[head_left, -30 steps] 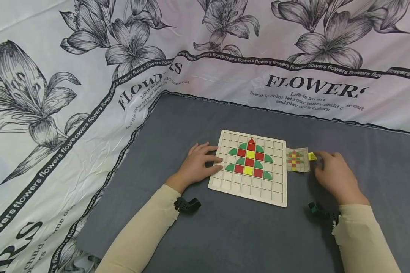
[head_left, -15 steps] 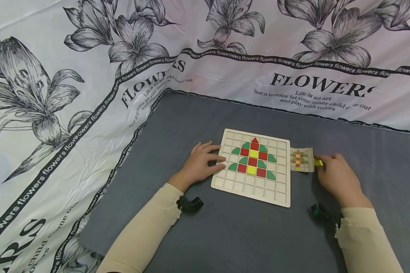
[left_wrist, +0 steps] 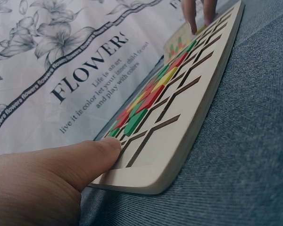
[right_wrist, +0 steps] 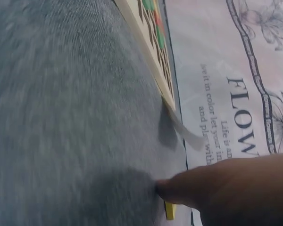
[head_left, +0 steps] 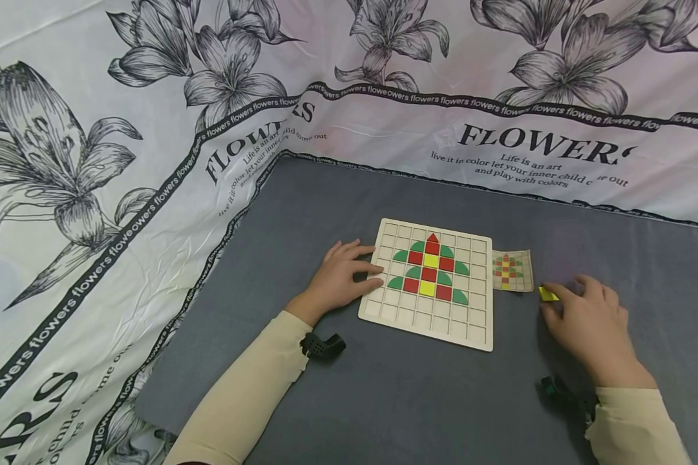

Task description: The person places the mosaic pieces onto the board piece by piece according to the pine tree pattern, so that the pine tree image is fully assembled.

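A square wooden grid board [head_left: 395, 313] lies on the table, with red, yellow and green tiles [head_left: 428, 274] forming a tree-like figure in its cells. My left hand [head_left: 340, 281] rests at the board's left edge, fingers spread; in the left wrist view the thumb [left_wrist: 96, 157] lies on the corner of the board. Right of the board, a pattern card [head_left: 512, 271] shows the same figure. My right hand [head_left: 593, 329] pinches a small yellow tile [head_left: 549, 294] between thumb and forefinger, to the right of the card. In the right wrist view the yellow tile [right_wrist: 170, 211] is partly hidden by a finger.
A dark grey cloth [head_left: 430, 413] covers the table. White fabric with flower print and lettering [head_left: 547, 152] hangs behind and along the left side. Each wrist wears a black strap [head_left: 322, 347]. The card's edge lifts off the table in the right wrist view.
My right hand has drawn back from the card, to the right and nearer to me, with the yellow tile still pinched. The left hand stays on the board's edge.
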The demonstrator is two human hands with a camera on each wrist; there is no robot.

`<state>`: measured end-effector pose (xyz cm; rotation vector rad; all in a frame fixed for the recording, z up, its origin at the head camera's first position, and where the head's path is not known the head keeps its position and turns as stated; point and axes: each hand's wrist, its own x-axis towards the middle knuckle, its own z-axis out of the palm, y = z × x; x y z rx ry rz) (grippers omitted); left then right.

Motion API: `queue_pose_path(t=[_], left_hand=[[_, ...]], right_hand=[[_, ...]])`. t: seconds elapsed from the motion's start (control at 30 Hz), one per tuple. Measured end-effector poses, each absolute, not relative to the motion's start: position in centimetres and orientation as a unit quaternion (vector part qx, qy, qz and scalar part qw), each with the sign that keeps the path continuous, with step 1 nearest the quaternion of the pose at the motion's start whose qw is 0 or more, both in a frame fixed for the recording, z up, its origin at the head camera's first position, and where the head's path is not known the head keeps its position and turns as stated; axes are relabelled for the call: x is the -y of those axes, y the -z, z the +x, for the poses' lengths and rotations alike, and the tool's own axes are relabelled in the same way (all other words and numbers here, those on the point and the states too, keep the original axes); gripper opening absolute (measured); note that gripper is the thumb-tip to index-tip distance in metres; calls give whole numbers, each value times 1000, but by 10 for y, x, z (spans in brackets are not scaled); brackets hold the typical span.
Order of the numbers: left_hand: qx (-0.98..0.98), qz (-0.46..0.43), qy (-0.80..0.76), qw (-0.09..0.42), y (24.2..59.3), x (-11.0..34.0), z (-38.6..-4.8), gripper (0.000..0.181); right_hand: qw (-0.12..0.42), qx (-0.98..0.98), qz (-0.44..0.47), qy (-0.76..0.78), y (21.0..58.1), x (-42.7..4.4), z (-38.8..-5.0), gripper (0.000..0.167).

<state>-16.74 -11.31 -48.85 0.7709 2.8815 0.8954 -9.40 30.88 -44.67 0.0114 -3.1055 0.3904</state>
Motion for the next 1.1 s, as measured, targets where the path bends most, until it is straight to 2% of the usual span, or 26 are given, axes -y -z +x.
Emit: queue_pose_path(t=[0.1,0.2,0.43,0.67,0.8,1.1], left_hand=[[-925,249,-288,14,489,113,-168,36],[-925,250,-287,13,490,113,-168,36],[-925,248,-287,10,489,113,-168,36],[-925,246,-290,18,488,113,-166,37],[-923,248,-294,16,488,113,-166,37],[-923,248,-293,14,487,113,-166,37]], right_hand=[[-34,991,-12,-127,447,-316,-90,51],[-50,990,2,-129,448,-323,-86,59],[-40,989,19,-140,449,-330,-76,75],[12,987,-1,-157,450,-333,-73,52],[20,987,-9,-158,449,-331,-75,39],[19,986,23,-162,446,-304,-75,34]])
